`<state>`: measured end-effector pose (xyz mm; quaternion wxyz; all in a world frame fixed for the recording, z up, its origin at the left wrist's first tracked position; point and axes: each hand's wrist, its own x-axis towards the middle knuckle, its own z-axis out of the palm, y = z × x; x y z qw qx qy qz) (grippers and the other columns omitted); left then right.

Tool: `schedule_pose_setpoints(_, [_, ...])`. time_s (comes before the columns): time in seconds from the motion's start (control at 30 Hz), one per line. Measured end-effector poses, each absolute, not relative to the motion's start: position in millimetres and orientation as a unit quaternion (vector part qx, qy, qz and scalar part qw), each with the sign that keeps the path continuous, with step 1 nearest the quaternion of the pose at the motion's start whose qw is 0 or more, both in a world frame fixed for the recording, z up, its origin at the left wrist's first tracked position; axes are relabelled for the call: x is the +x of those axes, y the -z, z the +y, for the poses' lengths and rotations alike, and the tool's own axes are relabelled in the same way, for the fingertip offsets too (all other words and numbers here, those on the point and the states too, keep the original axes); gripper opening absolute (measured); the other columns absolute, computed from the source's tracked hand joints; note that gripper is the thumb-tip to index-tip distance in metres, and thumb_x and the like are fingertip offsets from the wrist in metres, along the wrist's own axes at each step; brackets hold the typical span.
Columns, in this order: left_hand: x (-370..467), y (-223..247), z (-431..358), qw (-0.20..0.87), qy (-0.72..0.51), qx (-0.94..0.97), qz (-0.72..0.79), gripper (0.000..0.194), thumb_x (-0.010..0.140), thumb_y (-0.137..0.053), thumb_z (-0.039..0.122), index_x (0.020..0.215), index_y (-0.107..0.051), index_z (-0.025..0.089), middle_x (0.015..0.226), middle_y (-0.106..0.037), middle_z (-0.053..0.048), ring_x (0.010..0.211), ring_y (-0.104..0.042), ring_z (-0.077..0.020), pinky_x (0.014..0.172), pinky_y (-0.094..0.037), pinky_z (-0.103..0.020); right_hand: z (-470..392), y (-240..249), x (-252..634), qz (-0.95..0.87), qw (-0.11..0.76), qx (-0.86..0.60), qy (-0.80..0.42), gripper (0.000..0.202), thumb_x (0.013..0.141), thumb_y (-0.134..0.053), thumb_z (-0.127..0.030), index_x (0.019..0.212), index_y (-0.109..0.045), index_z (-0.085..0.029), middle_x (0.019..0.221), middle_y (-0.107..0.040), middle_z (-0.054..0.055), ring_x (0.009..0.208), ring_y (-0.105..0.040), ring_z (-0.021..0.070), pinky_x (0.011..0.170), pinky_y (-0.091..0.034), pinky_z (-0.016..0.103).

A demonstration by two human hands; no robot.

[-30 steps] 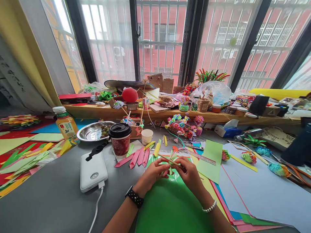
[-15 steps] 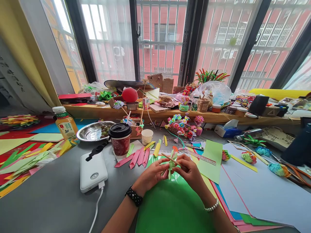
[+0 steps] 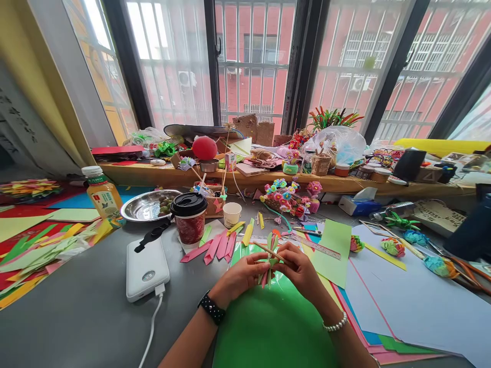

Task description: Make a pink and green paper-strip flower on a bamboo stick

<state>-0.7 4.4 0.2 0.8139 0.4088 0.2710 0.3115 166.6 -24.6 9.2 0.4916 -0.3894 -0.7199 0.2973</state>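
Note:
My left hand (image 3: 242, 273), with a dark dotted band at the wrist, pinches a folded paper piece (image 3: 270, 266) of pale green and pink strips. My right hand (image 3: 299, 268), with a beaded bracelet, has its fingers closed round a thin wooden stick (image 3: 268, 250) that crosses over the paper piece. Both hands are close together above a shiny green mat (image 3: 276, 327). Pink folded strips (image 3: 222, 246) lie left of the hands, and yellow strips (image 3: 248, 232) lie just behind them. The right fingertips partly hide the stick's end.
On the left stand a white power bank (image 3: 148, 268) with a cable, a lidded cup (image 3: 189, 220), a metal bowl (image 3: 132, 207) and a juice bottle (image 3: 103, 197). A ruler (image 3: 316, 246), green paper (image 3: 333, 255) and white sheets (image 3: 418, 301) lie to the right.
The paper piece has turned between my fingers, so more of its green and pink strips show above and below. Both hands stay in nearly the same place.

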Motion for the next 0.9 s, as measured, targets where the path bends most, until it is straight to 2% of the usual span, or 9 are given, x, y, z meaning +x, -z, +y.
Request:
schedule_pose_setpoints(0.23, [-3.1, 3.3, 5.6, 0.830, -0.254, 0.434, 0.239, 0.038, 0.054, -0.076, 0.023, 0.088, -0.065, 0.012, 0.072, -0.064, -0.002, 0.064, -0.058, -0.0114, 0.059, -0.041, -0.022, -22.6, -7.8, 172.0, -0.739, 0.470, -0.376, -0.302, 0.024, 0.071, -0.062, -0.042, 0.065, -0.064, -0.019, 0.071, -0.044, 0.001, 0.065, -0.046, 0.0134, 0.052, -0.040, 0.023])
schedule_pose_setpoints(0.4, [-2.1, 2.7, 6.0, 0.827, -0.272, 0.433, 0.235, 0.037, 0.055, -0.076, 0.024, 0.088, -0.064, 0.013, 0.073, -0.064, -0.001, 0.065, -0.060, -0.0113, 0.058, -0.041, -0.021, -22.6, -8.6, 173.7, -0.721, 0.472, -0.385, -0.330, 0.025, 0.067, -0.064, -0.043, 0.069, -0.064, -0.018, 0.073, -0.043, 0.000, 0.059, -0.043, 0.0109, 0.046, -0.035, 0.021])
schedule_pose_setpoints(0.57, [-2.2, 4.7, 7.3, 0.828, -0.264, 0.436, 0.234, 0.036, 0.054, -0.077, 0.022, 0.086, -0.063, 0.013, 0.071, -0.063, -0.001, 0.062, -0.059, -0.0101, 0.056, -0.042, -0.020, -23.8, -11.1, 172.6, -0.725, 0.467, -0.382, -0.332, 0.026, 0.071, -0.061, -0.042, 0.065, -0.063, -0.017, 0.071, -0.044, 0.000, 0.062, -0.044, 0.0122, 0.051, -0.037, 0.022])
schedule_pose_setpoints(0.7, [-3.1, 3.5, 6.5, 0.832, -0.249, 0.443, 0.222, 0.035, 0.055, -0.076, 0.023, 0.086, -0.063, 0.012, 0.070, -0.062, -0.001, 0.063, -0.059, -0.0103, 0.053, -0.042, -0.018, -24.6, -10.9, 169.8, -0.717, 0.479, -0.386, -0.328, 0.025, 0.071, -0.061, -0.041, 0.064, -0.061, -0.017, 0.071, -0.043, 0.000, 0.055, -0.039, 0.0094, 0.046, -0.032, 0.021])
schedule_pose_setpoints(0.9, [0.4, -0.8, 5.7, 0.801, -0.320, 0.441, 0.249, 0.033, 0.055, -0.075, 0.020, 0.085, -0.061, 0.013, 0.072, -0.064, -0.002, 0.063, -0.060, -0.0123, 0.055, -0.043, -0.020, -22.0, -8.7, 170.3, -0.693, 0.507, -0.439, -0.266, 0.024, 0.071, -0.061, -0.041, 0.074, -0.062, -0.018, 0.068, -0.042, -0.002, 0.047, -0.030, 0.0071, 0.043, -0.027, 0.021])
